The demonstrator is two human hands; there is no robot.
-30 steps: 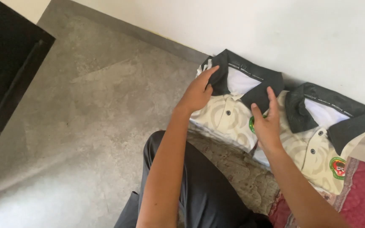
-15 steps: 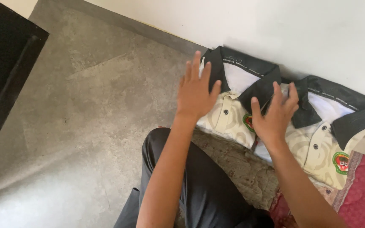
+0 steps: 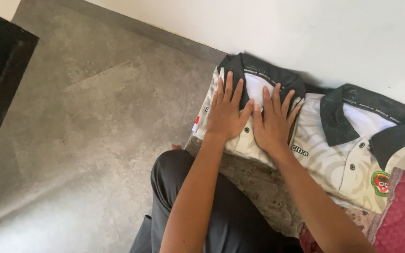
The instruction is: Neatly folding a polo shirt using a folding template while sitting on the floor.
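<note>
Both open palms, left hand (image 3: 227,114) and right hand (image 3: 273,123), press the folded shirt (image 3: 247,140); best to smooth evenly outward toward 9 and 3 o'clock

grey floor (image 3: 94,122) bears a patterned mat (image 3: 263,187) with two folded shirts (image 3: 352,140)

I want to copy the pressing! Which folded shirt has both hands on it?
The left folded shirt, nearer the bare grey floor. The left hand and right hand lie flat on it; the right folded shirt lies untouched.
</note>
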